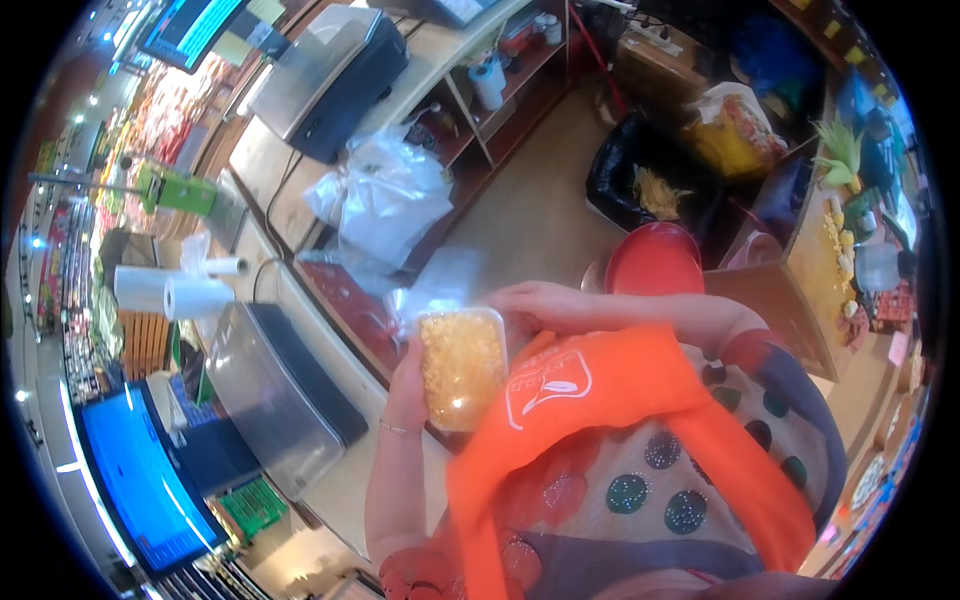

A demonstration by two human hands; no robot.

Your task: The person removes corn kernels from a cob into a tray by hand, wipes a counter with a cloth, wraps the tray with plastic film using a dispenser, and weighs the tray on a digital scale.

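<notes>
My left hand (407, 379) grips the left side of a white tray of yellow corn kernels (463, 367), held in front of my orange apron (577, 382). Clear film over the kernels catches the light. Beside the tray's upper right corner is my right hand (541, 301), fingers bent and partly hidden. Blurred clear plastic (448, 277) spreads just past those fingertips; whether they pinch it is unclear.
A white plastic bag (394, 199) hangs by the counter (337, 480), which carries wrapping machines (281, 397) and film rolls (199, 298). A black-lined bin (615, 180) holds husks behind a red stool (654, 259). Corn cobs (844, 232) lie on the right-hand table.
</notes>
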